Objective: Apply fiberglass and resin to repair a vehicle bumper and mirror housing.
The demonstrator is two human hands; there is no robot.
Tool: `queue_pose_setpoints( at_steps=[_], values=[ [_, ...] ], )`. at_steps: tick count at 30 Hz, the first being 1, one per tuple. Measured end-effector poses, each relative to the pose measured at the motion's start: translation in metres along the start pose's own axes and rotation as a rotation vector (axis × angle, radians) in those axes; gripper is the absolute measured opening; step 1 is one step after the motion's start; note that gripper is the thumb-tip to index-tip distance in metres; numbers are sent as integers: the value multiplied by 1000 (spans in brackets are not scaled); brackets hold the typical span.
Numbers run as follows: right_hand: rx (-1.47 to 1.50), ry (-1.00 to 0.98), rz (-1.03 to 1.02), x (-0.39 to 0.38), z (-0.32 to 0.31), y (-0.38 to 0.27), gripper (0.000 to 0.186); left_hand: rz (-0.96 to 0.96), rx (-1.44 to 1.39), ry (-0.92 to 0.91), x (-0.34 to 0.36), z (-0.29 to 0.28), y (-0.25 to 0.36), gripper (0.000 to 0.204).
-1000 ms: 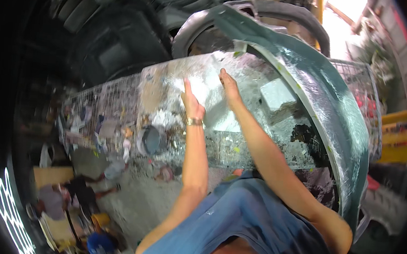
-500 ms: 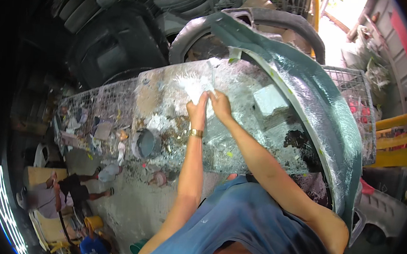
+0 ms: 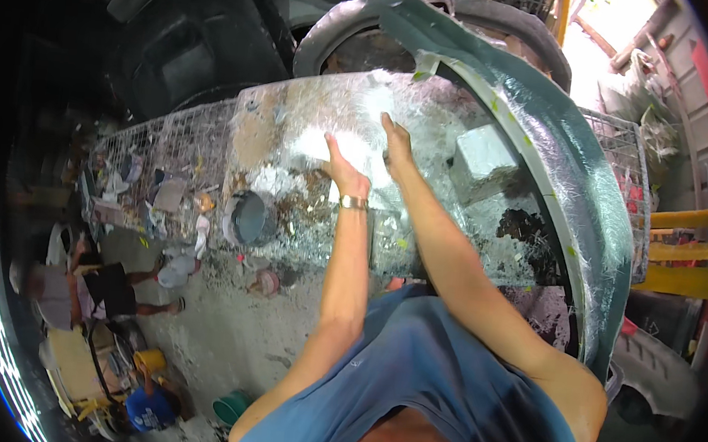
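Observation:
My left hand (image 3: 343, 170) grips a bright white tuft of fibrous mat (image 3: 314, 141), its fingers partly lost in glare. To its right and a little higher, my right hand (image 3: 397, 148) is closed at another wispy white piece (image 3: 378, 98). Both are over a stained, crusted bench top (image 3: 258, 114). A silver-grey block (image 3: 483, 160) sits right of my right hand. A long curved green-grey moulded panel (image 3: 573, 180), coated with shiny fibres, spans the bench's right side. A grey pot (image 3: 250, 215) stands left of my left wrist.
A littered wire rack (image 3: 143, 150) extends leftward. Black and grey moulded parts (image 3: 189, 42) lie behind the bench, beside stacked tyres. Two other people (image 3: 103, 293) are at lower left, near a yellow bucket (image 3: 149, 360) and green container (image 3: 229, 407). Yellow bars (image 3: 678, 276) stand at right.
Half a second ago my hands were together on the white mat. Now they are apart and higher in the view, the right farther up and rightward, with white fibres at each.

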State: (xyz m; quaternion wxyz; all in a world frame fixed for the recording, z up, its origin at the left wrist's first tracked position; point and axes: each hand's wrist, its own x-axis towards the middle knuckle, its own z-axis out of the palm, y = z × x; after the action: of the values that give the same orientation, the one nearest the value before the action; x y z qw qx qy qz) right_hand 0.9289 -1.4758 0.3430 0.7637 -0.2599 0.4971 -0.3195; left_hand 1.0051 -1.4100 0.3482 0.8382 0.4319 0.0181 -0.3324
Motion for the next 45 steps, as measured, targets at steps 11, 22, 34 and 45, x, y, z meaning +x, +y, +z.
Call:
queue_pose_setpoints(
  at_steps=[11, 22, 34, 45],
  values=[
    [-402, -377, -208, 13, -38, 13, 40, 98, 585, -344, 11, -34, 10, 42],
    [-605, 92, -481, 36, -9, 60, 33, 316, 818, -147, -21, -19, -8, 39],
    [-653, -258, -600, 40, -31, 38, 42, 300, 710, -341, 16, -33, 23, 44],
    [-701, 209, -472, 71, -60, 35, 42, 651, 521, 64, -78, -2, 51, 32]
  ],
)
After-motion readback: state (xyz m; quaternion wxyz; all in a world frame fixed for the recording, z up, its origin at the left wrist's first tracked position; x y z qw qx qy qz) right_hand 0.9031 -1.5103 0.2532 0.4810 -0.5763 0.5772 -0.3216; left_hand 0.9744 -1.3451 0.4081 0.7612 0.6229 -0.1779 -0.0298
